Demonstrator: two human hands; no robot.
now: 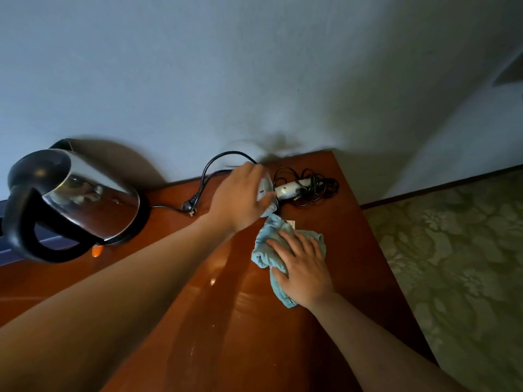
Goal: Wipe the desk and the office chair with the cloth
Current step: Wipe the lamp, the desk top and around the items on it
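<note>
Cloth (270, 251) lies bunched on our desk (226, 321), under the flat, straight fingers (294, 246) of our right hand (304, 271). At 11 o'clock from it, our left hand (240, 198) curls round a silver device (266, 198); its cord (314, 183) may snag and drag the strip (291, 189), we judge.

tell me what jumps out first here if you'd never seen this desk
The steel kettle looms at the left edge of the brown desk. Mid-desk, the right hand presses flat on a blue cloth, while the left hand holds a silver-grey device beside a tangled black cord.
</note>
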